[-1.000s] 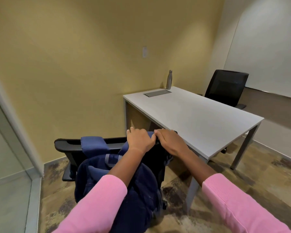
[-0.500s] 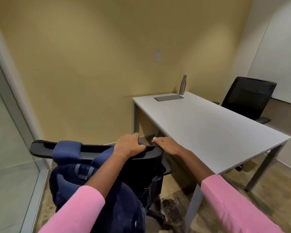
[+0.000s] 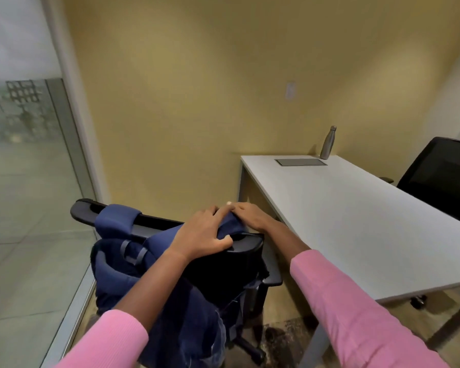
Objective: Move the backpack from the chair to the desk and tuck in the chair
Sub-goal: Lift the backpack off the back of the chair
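- Here, left hand [image 3: 205,232] closed over the blue strap at the chair [image 3: 246,241] top rail, thumb pressed on the rail.
- Right hand [image 3: 252,216] curled on the same strap, fingertips touching the left's.
- Backpack [image 3: 175,301] hanging from the chair back by two straps, below the hands at 6 o'clock.
- Desk [image 3: 356,221] at 3 o'clock, near the chair.
- Bottle [image 3: 328,142] at 1 o'clock, upright on the far desk edge.

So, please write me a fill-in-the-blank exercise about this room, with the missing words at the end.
1. The blue backpack hangs on the back of the black ____.
2. The metal bottle stands on the white ____.
3. Both hands, left hand and right hand, rest on the strap at the top of the chair; the sleeves are ____.

Missing words: chair; desk; pink
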Tool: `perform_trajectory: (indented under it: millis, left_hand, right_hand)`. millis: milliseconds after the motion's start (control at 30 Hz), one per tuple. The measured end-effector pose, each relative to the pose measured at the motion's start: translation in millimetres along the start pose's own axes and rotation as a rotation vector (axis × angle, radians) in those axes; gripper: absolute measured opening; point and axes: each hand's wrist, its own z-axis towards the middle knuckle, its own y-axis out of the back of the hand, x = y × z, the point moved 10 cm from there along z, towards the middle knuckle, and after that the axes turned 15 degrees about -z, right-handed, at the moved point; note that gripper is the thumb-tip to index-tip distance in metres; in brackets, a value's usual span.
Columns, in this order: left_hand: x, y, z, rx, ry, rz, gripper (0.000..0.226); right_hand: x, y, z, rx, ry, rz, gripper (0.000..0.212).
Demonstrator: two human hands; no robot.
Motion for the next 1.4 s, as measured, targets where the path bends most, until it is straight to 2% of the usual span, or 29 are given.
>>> perform_trajectory:
  millis: [133,300,533,700,867,967,1133,1200,1333,1400]
  left_hand:
    - [1,-5,2,0.038,0.007,0.053,0.088]
    - [-2,-11,4,0.055,-0.056,0.126,0.085]
    - [-5,-14,5,0.037,-0.101,0.126,0.084]
    - [-3,-15,4,0.063,-0.074,0.085,0.087]
    - [0,-17,-2,0.14,-0.046,0.063,0.108]
    - [0,-14,-8,0.111,-0.054,0.078,0.1]
    - [8,3,-32,0.011,-0.072,0.19,0.1]
    - [10,8,-45,0.006,-0.117,0.202,0.098]
    - [19,18,-70,-0.045,-0.129,0.22,0.075]
    - [28,22,-86,-0.054,-0.128,0.24,0.073]
  right_hand:
    - [-6,8,7,-0.029,0.0,-0.073,0.035]
    - [-7,23,6,-0.134,0.003,-0.151,0.05]
    - [-19,30,-14,-0.199,-0.044,-0.179,0.048]
    - [2,15,-48,-0.131,0.119,-0.212,0.041]
    - [17,-4,-74,-0.126,0.21,-0.395,0.068]
    - [41,-13,-75,-0.146,0.325,-0.47,0.078]
    - [54,-18,-72,-0.167,0.375,-0.583,0.091]
    - [56,-17,-70,-0.186,0.359,-0.583,0.091]
    - [57,-16,-70,-0.215,0.308,-0.58,0.081]
    - [58,-14,-72,-0.232,0.285,-0.607,0.08]
